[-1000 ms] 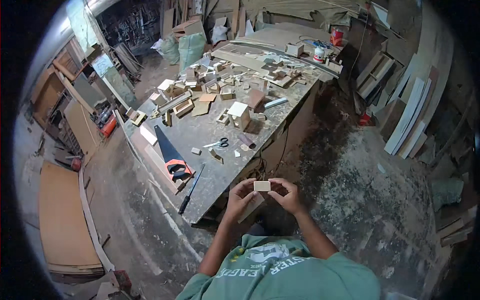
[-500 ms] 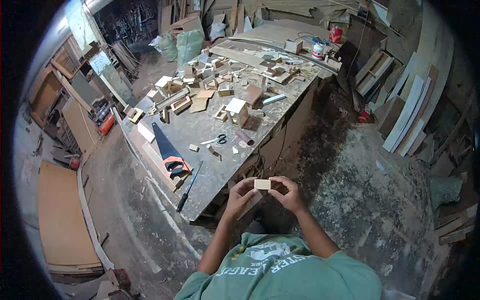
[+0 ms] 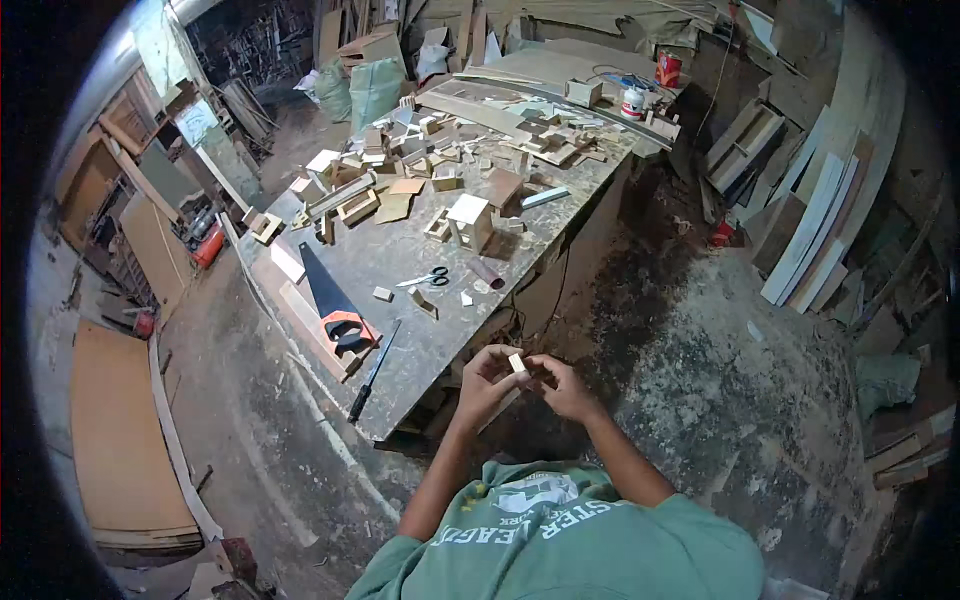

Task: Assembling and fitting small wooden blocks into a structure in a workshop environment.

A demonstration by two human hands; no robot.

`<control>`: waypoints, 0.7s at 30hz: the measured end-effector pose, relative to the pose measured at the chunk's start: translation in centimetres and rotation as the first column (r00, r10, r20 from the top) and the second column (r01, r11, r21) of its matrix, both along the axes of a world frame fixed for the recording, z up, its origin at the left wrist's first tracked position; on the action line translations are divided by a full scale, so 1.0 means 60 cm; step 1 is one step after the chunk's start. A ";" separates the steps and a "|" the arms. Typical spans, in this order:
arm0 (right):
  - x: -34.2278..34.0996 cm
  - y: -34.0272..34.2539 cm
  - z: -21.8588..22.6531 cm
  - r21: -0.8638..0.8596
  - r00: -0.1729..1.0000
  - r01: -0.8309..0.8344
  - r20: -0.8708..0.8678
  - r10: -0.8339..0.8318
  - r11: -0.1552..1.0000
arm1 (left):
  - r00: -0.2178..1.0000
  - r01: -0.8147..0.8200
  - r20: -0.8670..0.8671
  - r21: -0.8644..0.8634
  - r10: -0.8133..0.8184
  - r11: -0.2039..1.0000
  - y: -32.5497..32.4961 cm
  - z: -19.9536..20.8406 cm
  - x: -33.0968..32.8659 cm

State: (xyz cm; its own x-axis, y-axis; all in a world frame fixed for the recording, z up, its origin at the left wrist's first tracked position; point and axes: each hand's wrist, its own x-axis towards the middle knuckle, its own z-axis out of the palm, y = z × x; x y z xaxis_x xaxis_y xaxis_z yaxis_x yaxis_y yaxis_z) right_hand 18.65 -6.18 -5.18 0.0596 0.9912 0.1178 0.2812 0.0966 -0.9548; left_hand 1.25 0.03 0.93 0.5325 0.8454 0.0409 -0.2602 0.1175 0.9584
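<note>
A small pale wooden block [image 3: 516,363] is up in front of me, past the near edge of the workbench. My left hand [image 3: 484,388] pinches it between thumb and fingers. My right hand [image 3: 566,390] is closed, with its fingertips at the block's right side. The block is tilted, showing a narrow face. Beyond my hands on the bench lie scissors [image 3: 428,279], a small wood piece [image 3: 383,294] and a brown cylinder [image 3: 487,273]. To the left are a handsaw [image 3: 335,300] with an orange and black handle and a thin black-handled tool [image 3: 372,375].
The workbench [image 3: 410,350] carries a small box-like wooden frame [image 3: 470,222] and many offcuts [image 3: 400,160] toward its far side. A white bottle [image 3: 632,103] and a red can [image 3: 668,69] stand at the back right. Long boards [image 3: 815,225] lean at the right.
The block has been turned from its broad face to a narrow, tilted one. My right hand has shifted left and lower, closer to my left hand.
</note>
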 end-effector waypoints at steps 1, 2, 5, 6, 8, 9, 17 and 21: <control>-0.006 0.002 -0.008 -0.030 0.994 -0.044 -0.102 0.041 0.999 | 0.999 -0.022 0.028 0.008 0.022 1.000 0.003 -0.014 -0.002; -0.009 0.005 -0.016 -0.057 0.976 -0.092 -0.204 0.078 0.994 | 0.997 -0.045 0.056 0.014 0.044 0.999 0.005 -0.024 -0.005; -0.013 0.020 -0.017 -0.194 0.887 -0.323 -0.402 0.225 0.926 | 0.997 -0.069 0.025 0.095 0.067 0.993 0.014 -0.039 -0.018; -0.015 0.023 -0.018 -0.198 0.887 -0.328 -0.402 0.229 0.923 | 0.997 -0.074 0.026 0.091 0.072 0.993 0.016 -0.035 -0.022; -0.025 0.029 -0.020 -0.234 0.813 -0.376 -0.547 0.198 0.897 | 0.989 -0.062 -0.129 0.080 0.072 0.995 0.018 -0.026 -0.038; -0.038 0.034 -0.009 -0.237 0.810 -0.388 -0.549 0.207 0.890 | 0.982 -0.065 -0.176 0.048 0.072 0.997 0.017 -0.009 -0.049; -0.160 0.078 0.016 -0.294 0.720 -0.426 -0.683 0.124 0.856 | 0.975 -0.189 -0.139 -0.111 0.173 0.976 0.045 -0.060 -0.172; -0.213 0.109 0.001 -0.324 0.820 -0.410 -0.541 0.189 0.853 | 0.968 -0.178 -0.203 -0.149 0.146 0.973 0.070 -0.043 -0.234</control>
State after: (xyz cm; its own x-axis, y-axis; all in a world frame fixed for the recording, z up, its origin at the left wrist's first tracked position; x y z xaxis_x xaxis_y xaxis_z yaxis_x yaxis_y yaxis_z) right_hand 5.88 0.34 -5.12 -0.3103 0.9139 -0.2616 -0.1909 -0.3295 -0.9247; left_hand -12.79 4.24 -1.65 0.3722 0.9075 -0.1946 -0.1050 0.2495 0.9627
